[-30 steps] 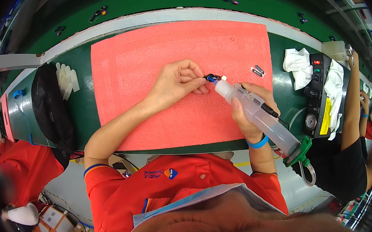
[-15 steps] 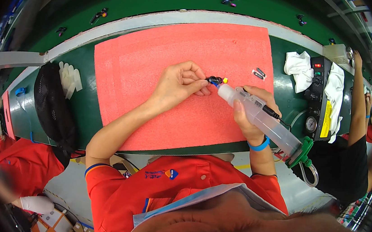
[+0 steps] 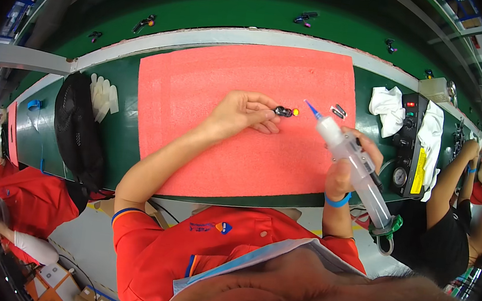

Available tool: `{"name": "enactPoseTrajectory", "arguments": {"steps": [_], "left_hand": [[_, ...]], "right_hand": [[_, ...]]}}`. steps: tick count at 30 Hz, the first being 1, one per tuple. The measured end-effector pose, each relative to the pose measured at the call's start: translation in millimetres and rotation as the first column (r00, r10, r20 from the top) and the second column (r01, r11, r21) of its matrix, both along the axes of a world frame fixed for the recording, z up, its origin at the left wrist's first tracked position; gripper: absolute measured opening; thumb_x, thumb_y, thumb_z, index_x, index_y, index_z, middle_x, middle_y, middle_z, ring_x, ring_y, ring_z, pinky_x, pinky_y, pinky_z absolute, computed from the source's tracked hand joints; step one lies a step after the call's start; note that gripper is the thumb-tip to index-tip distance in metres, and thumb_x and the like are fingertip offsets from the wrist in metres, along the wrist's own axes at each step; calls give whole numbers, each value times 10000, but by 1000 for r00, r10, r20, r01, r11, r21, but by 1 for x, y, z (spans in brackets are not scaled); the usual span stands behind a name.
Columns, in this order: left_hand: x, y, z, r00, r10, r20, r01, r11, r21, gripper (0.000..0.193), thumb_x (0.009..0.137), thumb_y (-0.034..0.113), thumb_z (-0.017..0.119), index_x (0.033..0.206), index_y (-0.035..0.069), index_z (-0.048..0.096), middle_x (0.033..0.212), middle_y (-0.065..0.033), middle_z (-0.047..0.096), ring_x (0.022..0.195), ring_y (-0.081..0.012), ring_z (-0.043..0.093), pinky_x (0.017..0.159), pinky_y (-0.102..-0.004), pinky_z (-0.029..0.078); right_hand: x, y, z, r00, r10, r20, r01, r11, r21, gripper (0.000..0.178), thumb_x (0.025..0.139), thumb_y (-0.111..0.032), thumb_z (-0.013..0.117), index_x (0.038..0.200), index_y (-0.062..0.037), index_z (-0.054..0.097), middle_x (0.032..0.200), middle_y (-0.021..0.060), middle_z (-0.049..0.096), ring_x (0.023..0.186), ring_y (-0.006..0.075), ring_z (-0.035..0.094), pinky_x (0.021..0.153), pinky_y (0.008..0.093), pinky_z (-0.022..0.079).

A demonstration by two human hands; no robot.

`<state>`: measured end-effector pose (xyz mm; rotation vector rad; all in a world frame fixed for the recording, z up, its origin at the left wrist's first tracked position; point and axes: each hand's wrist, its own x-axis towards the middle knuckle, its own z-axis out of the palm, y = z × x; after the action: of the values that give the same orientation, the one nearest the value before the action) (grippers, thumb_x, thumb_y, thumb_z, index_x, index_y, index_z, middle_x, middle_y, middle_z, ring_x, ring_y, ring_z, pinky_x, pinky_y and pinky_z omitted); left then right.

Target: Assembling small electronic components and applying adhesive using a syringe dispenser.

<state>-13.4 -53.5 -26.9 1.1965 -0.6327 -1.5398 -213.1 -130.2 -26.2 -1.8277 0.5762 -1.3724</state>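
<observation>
Over the pink foam mat (image 3: pixel 202 76), my left hand (image 3: pixel 245 113) pinches a small black part with a yellow tip (image 3: pixel 284 111) between thumb and fingers. My right hand (image 3: pixel 354 162) is wrapped round a large clear glue dispensing syringe (image 3: pixel 361 178). Its blue tapered needle tip (image 3: pixel 312 108) points up and left, apart from the black part. A green cap (image 3: pixel 387 226) with a hose closes the syringe's rear end. Two small dark strips on a white piece (image 3: pixel 338 111) lie on the mat beyond the syringe.
A black dispenser controller (image 3: pixel 409 144) with a gauge stands at right between white cloths (image 3: pixel 387 110). To the left lie a black mesh bag (image 3: pixel 78 130) and several translucent tubes (image 3: pixel 102 98). Beyond a white rail, small parts (image 3: pixel 144 23) lie on a green surface. Co-workers sit on both sides.
My right hand has drawn the syringe back to the right, so its needle tip has left the black part. My left hand still holds that part. The whole view has shifted slightly.
</observation>
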Motion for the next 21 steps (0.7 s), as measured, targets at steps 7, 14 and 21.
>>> {"name": "enactPoseTrajectory", "arguments": {"steps": [7,14,21], "left_hand": [[10,-4,-6,982,-106,154,121,988,-96,205,801,6,489,993,-40,543,852,-127,605,773,-160,601,695,-245,479],[7,-4,-5,981,-79,179,88,995,-46,203,802,2,488,990,-49,541,853,-126,606,788,-150,599,708,-232,472],[5,-4,-7,971,-85,224,96,995,-39,202,801,2,489,990,-47,543,859,-123,606,798,-139,594,721,-227,472]], "right_hand": [[-1,0,9,991,-107,84,90,980,175,529,736,-415,541,1025,-2,380,800,187,547,627,224,547,526,266,453],[0,0,8,972,183,-150,-193,980,-53,435,695,-257,626,974,9,423,801,188,557,698,247,575,649,308,472],[6,4,12,948,171,-269,-203,975,-95,363,631,-101,657,925,4,471,805,188,580,741,250,594,668,301,476]]}}
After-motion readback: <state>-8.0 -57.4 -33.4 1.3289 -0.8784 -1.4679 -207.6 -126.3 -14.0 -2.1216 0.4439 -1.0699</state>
